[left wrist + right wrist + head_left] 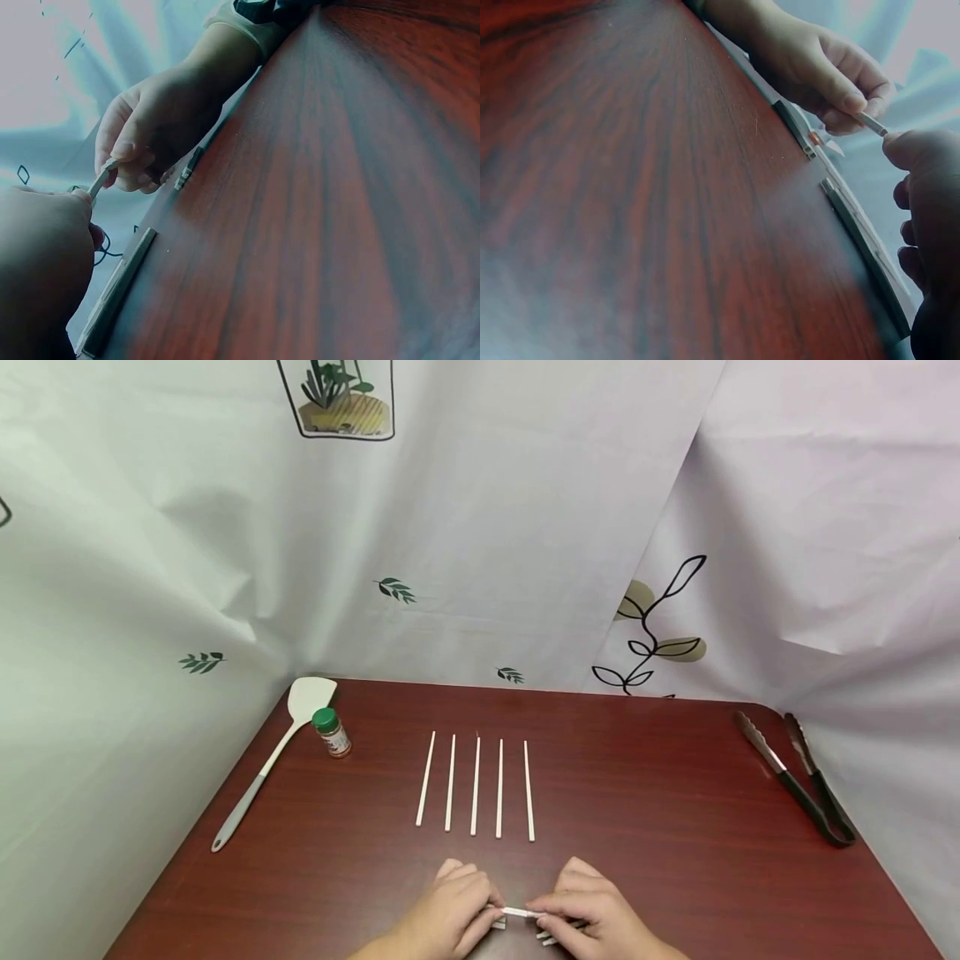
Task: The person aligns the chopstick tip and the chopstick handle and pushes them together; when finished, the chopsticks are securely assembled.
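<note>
Between my two hands is a short, thin white stick [519, 912], raised over the near part of the table. My left hand [453, 910] pinches one end of it between thumb and fingers. The other end is pinched in my right hand [596, 914]. Beneath the left hand lie short stick pieces [499, 925], partly hidden by the fingers. More short pieces [551, 937] lie under the right hand, with a gap between the two groups. Farther back, several long white sticks [475, 787] lie side by side in a row, pointing away from me.
The dark red wooden table [637, 785] backs onto a white patterned curtain [487, 527]. At the left are a white spatula [281, 747] with a grey handle and a green-capped spice jar [332, 732]. Black-handled metal tongs [806, 785] lie spread at the right edge.
</note>
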Demonstrator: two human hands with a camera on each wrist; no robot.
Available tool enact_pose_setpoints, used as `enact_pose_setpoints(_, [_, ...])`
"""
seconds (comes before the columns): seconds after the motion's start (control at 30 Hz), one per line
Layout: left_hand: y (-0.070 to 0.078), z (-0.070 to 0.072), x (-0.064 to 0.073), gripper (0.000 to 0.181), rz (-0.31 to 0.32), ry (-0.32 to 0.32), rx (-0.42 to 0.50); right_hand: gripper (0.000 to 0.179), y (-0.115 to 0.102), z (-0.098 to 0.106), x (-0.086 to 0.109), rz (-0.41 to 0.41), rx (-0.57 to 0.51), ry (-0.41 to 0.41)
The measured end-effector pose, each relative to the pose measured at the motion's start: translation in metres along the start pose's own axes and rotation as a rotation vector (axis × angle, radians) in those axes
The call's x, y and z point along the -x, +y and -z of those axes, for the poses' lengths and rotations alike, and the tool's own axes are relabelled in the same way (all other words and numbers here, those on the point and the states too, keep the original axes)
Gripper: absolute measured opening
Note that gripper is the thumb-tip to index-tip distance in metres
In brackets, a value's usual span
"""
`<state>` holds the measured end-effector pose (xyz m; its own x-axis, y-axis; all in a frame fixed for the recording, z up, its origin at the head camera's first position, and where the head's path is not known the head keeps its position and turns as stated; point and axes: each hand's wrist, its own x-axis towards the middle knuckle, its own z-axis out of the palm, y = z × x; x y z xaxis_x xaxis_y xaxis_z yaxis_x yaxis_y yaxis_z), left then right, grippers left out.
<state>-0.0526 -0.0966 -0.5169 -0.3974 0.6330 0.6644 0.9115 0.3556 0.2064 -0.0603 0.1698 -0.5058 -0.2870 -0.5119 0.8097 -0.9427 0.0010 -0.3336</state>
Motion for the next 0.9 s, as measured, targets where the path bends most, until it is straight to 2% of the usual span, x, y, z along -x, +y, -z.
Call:
enact_pose_setpoints(0.23, [0.0,0.002,0.001,0.01,-0.007,-0.038,0.027,0.015,-0.004,0.002,-0.009,0.033,-0.028,-0.052])
enact_pose_setpoints(0.63, [0.001,0.002,0.002,0.007,0.002,-0.081,0.077,0.025,-0.004,0.002,-0.002,-0.022,-0.074,-0.072])
enact_pose_setpoints(0.83, [0.0,0.001,0.001,0.01,-0.012,-0.062,0.031,0.021,-0.001,0.001,0.001,-0.008,-0.03,-0.039])
enact_pose_setpoints(0.9, [0.0,0.0,0.0,0.013,-0.022,-0.053,0.001,0.018,-0.001,0.0,0.004,-0.027,0.001,-0.009])
